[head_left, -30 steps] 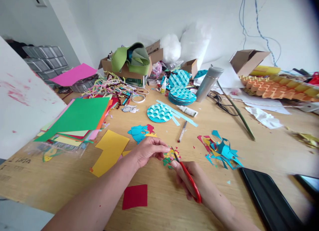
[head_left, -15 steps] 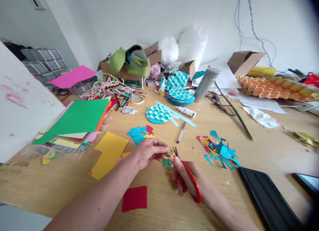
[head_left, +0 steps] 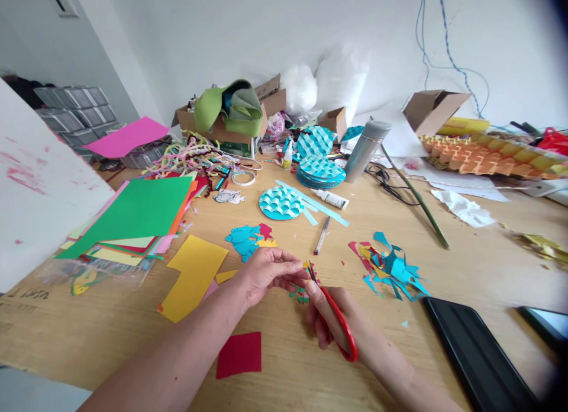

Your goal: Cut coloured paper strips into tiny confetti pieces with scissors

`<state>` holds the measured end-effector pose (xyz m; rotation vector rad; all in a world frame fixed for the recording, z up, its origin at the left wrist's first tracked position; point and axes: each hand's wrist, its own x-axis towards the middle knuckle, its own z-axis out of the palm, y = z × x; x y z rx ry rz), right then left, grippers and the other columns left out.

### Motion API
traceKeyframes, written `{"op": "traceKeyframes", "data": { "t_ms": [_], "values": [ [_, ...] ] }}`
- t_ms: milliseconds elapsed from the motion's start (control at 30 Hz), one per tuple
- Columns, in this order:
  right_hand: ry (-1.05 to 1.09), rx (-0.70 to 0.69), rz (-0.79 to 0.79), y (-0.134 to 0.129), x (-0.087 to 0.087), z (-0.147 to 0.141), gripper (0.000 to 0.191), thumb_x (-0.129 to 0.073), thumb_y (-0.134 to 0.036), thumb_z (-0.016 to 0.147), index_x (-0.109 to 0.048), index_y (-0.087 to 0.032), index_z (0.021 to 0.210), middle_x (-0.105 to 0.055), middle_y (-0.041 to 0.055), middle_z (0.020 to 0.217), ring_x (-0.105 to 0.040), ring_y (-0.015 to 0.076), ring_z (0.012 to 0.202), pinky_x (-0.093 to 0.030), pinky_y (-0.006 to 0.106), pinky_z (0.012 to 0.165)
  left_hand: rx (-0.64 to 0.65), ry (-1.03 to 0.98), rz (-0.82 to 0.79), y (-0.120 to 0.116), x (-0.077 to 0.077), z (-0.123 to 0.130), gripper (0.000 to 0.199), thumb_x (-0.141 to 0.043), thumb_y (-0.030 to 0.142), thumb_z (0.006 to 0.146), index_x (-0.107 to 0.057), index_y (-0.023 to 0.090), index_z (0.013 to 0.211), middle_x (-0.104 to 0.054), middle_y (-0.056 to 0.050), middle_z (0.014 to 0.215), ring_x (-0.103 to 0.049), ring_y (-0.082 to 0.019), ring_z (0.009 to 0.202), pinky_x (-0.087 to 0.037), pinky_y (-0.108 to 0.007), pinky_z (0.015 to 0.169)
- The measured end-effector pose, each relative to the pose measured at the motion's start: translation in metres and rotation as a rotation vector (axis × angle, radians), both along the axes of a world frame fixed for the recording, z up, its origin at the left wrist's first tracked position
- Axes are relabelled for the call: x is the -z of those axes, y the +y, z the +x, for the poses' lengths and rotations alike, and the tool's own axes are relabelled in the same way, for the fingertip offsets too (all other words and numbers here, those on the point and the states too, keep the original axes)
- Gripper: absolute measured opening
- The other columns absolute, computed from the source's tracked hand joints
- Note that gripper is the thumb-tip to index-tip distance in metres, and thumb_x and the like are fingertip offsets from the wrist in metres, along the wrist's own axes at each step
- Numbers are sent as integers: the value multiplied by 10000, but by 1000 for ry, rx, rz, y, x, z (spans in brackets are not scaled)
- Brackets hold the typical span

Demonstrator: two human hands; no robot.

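My right hand (head_left: 331,317) is wrapped round red-handled scissors (head_left: 347,329), whose blades point away from me. Close by on the left, my left hand (head_left: 271,270) pinches what looks like a small piece of paper at the blades, mostly hidden by the fingers. Small green, red and yellow paper bits (head_left: 302,296) lie on the table under the hands. Beyond my left hand are a blue paper fish (head_left: 243,240) and smaller red and yellow cutouts. A dark red paper square (head_left: 239,354) lies nearer me, and yellow paper (head_left: 195,276) lies left of my wrist.
Coloured scraps (head_left: 394,267) and a black phone (head_left: 474,353) lie to the right. Stacked coloured sheets (head_left: 137,208) are at left. Ahead are a pen (head_left: 322,235), a wavy blue paper disc (head_left: 280,203), a glue tube (head_left: 331,198) and a grey bottle (head_left: 367,151).
My left fingertips have moved slightly right, closer to the scissors. The blades look closer together than before. The view has shifted a little; the things on the table stay put.
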<state>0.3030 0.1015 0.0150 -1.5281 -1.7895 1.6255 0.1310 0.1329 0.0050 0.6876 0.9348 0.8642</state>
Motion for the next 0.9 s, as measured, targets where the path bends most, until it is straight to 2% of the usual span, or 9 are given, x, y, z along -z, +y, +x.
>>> {"op": "traceKeyframes", "data": {
  "t_ms": [300,433,600,900],
  "values": [
    [18,7,7,0,-2,1,655,-296,-714,847,-531,-155,599,-554,11,420,-499,96,365,-355,182,384,40,31,1,-2,-1,1,329,-831,269,529,-627,120,740,-688,-53,695,-635,-150,589,-487,-274,553],
    [5,-1,11,1,-2,0,666,-289,-712,850,-544,-150,599,-560,18,421,-494,95,366,-359,185,390,12,64,15,-2,-3,2,290,-817,282,536,-668,105,710,-682,-57,700,-613,-129,613,-468,-251,568],
    [9,0,23,-1,0,-1,670,-271,-706,858,-534,-151,592,-546,23,424,-488,94,369,-369,190,406,-95,80,-26,-1,-2,3,284,-825,263,507,-689,106,701,-655,-24,657,-562,-84,564,-421,-212,539],
    [6,17,3,-1,-3,-3,666,-295,-755,809,-503,-166,579,-525,8,425,-492,95,365,-360,185,394,-97,19,-44,-6,1,10,244,-799,256,543,-659,121,691,-666,-38,618,-515,-74,468,-361,-208,466]
  ]
}}
